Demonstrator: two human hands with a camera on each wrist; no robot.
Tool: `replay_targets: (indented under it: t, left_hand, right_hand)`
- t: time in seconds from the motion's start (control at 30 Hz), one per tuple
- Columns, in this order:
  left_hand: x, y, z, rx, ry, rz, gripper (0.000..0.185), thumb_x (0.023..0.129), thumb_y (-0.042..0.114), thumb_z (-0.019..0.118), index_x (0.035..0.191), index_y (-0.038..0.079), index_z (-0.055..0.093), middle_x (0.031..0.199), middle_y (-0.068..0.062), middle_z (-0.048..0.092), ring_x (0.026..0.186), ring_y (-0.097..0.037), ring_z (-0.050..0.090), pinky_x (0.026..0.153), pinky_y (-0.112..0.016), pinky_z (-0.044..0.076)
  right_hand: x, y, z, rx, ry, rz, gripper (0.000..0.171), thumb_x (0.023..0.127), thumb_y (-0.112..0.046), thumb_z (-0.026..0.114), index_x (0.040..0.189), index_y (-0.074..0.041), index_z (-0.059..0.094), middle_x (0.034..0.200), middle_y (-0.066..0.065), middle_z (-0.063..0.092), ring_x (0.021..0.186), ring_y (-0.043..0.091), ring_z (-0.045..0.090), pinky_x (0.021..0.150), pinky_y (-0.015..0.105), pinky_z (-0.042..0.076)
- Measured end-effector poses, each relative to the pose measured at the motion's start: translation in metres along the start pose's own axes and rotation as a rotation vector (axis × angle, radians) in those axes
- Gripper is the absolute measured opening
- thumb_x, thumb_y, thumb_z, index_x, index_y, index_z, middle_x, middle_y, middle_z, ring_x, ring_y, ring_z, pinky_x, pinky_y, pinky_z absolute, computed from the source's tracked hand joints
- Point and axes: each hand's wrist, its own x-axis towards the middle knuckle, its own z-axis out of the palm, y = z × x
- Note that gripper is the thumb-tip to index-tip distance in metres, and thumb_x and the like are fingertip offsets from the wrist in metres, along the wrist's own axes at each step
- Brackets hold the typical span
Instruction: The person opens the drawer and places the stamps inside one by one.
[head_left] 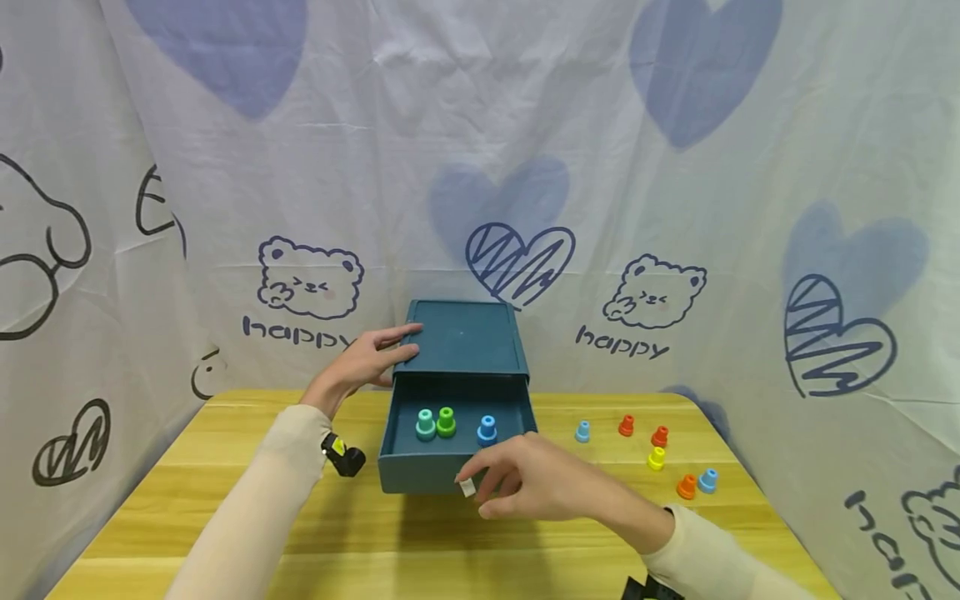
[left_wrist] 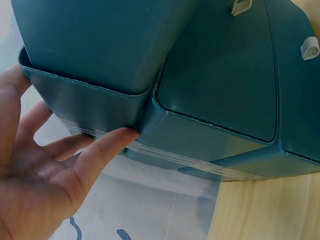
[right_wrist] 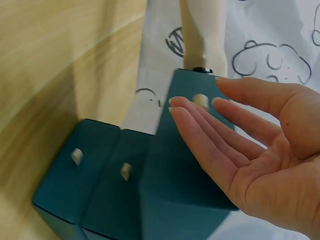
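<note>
Teal plastic drawer box (head_left: pixel 463 337) is stood at the back of the yellow wooden tabletop (head_left: pixel 225 508), its top drawer (head_left: pixel 420 467) pulled out. The left hand (head_left: pixel 367 360) is laid flat on the box, fingers straight. The right hand (head_left: pixel 528 487) is held at the drawer's small white handle (head_left: pixel 467 487), fingers relaxed, nothing gripped.

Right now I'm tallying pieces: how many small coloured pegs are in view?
9. Three in the open drawer: teal, green, blue. Six on the table right of it: two light blue, three orange, one yellow. The right hand may hide others.
</note>
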Motion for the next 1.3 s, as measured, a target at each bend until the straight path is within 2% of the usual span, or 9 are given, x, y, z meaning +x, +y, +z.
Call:
replay_targets:
  t: [0.17,0.5,0.77,1.0,1.3]
  left_hand:
    - [-0.001,-0.001,0.0,-0.013,0.002,-0.008,0.062,0.105,0.041,0.06,0.161,0.024,0.039,0.173,-0.013,0.02,0.152,-0.048,0.032,0.111,-0.067,0.045]
    - [-0.004,-0.001,-0.001,-0.011,0.003,-0.005,0.061,0.106,0.04,0.058,0.161,0.024,0.039,0.173,-0.014,0.021,0.154,-0.047,0.03,0.11,-0.066,0.045]
    - [-0.006,0.001,-0.004,-0.006,0.017,-0.016,0.061,0.105,0.041,0.058,0.161,0.024,0.039,0.173,-0.013,0.022,0.153,-0.046,0.032,0.111,-0.065,0.046]
    - [-0.004,0.006,-0.008,-0.01,0.023,-0.028,0.059,0.106,0.04,0.058,0.16,0.026,0.04,0.173,-0.012,0.023,0.153,-0.045,0.032,0.111,-0.065,0.046]
    - [-0.003,0.004,-0.003,-0.027,0.001,-0.02,0.059,0.106,0.04,0.058,0.161,0.027,0.039,0.173,-0.01,0.023,0.155,-0.042,0.03,0.112,-0.065,0.045]
  right_hand:
    - [0.003,0.007,0.013,0.024,0.046,-0.048,0.031,0.092,-0.008,0.077,0.123,-0.008,0.074,0.102,0.009,0.08,0.081,0.0,0.072,0.078,0.015,0.06]
    - [0.013,0.016,0.032,-0.023,0.26,-0.16,0.018,0.093,-0.007,0.076,0.111,-0.006,0.079,0.092,0.006,0.08,0.075,-0.002,0.071,0.073,0.013,0.059]
    - [0.024,0.019,0.037,-0.041,0.403,-0.175,0.014,0.093,-0.005,0.075,0.105,-0.005,0.08,0.089,0.006,0.08,0.07,-0.002,0.067,0.069,0.015,0.059]
    - [0.027,0.015,0.035,-0.056,0.475,-0.144,0.014,0.094,-0.011,0.075,0.106,-0.009,0.081,0.095,0.003,0.081,0.075,0.003,0.072,0.07,0.016,0.06]
    - [0.029,0.019,0.04,-0.045,0.545,-0.101,0.012,0.092,-0.011,0.077,0.103,-0.007,0.082,0.096,0.004,0.081,0.078,0.009,0.075,0.071,0.015,0.06]
